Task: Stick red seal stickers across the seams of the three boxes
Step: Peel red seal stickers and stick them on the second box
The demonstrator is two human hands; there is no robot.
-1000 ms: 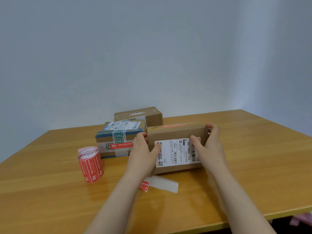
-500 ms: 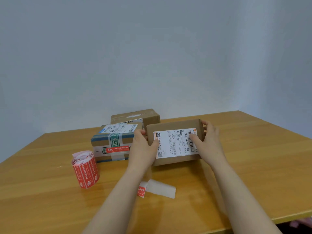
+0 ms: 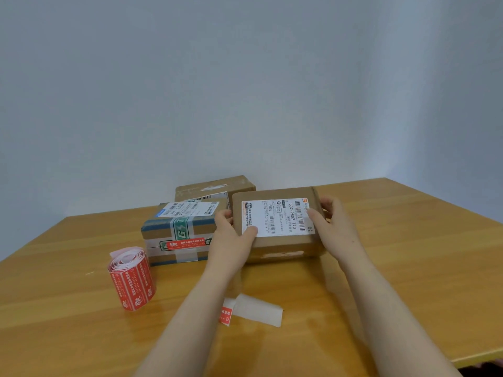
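Observation:
A brown cardboard box [image 3: 280, 242] with a white shipping label on top rests on the table between my hands. My left hand [image 3: 231, 236] grips its left end and my right hand [image 3: 330, 227] grips its right end. To its left stands a box wrapped in green and clear tape [image 3: 177, 235] with a red seal sticker [image 3: 186, 243] across its front. A third brown box [image 3: 215, 187] sits behind both. A roll of red seal stickers [image 3: 132, 278] stands upright at the left.
A white backing strip with a red sticker end [image 3: 251, 312] lies on the wooden table [image 3: 408, 268] in front of the held box. The table's right front edge runs near my right forearm. A plain grey wall rises behind.
The held box has been tipped backward, so its labelled face moved from the front to the top. Both hands kept their grip on its ends.

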